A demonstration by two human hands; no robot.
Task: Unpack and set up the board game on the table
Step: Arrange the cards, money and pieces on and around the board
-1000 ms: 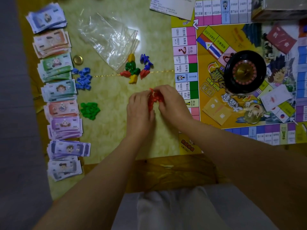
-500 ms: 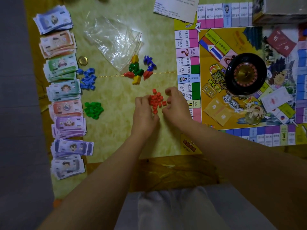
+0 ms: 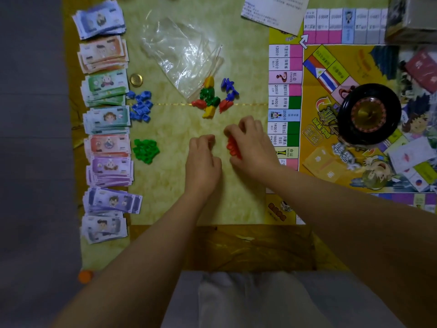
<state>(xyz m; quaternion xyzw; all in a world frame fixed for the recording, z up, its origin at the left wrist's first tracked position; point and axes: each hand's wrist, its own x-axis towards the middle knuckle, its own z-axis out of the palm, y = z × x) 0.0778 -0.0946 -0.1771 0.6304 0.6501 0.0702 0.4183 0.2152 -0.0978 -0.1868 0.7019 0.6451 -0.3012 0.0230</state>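
The right hand [image 3: 253, 147] is cupped on the table [image 3: 170, 185], its fingers curled round a clump of red pieces [image 3: 233, 147], just left of the board's [image 3: 309, 95] left edge. The left hand [image 3: 203, 159] lies close beside it, knuckles up and fingers tucked under; I cannot tell if it has anything in it. There is a small gap between the two hands.

Farther away, a mixed cluster of tokens [image 3: 212, 98] in red, yellow, green and blue lies at the mouth of a clear bag [image 3: 182, 58]. To the left sit a heap of blue pieces [image 3: 140, 106] and, nearer, a heap of green pieces [image 3: 145, 151]. A gold coin [image 3: 136, 80] lies just beyond the blue ones. Stacks of money [image 3: 106, 119] run in a column down the left edge of the table. A black wheel [image 3: 369, 113] stands on the board, and a printed sheet [image 3: 274, 13] overlaps the board's far left corner.
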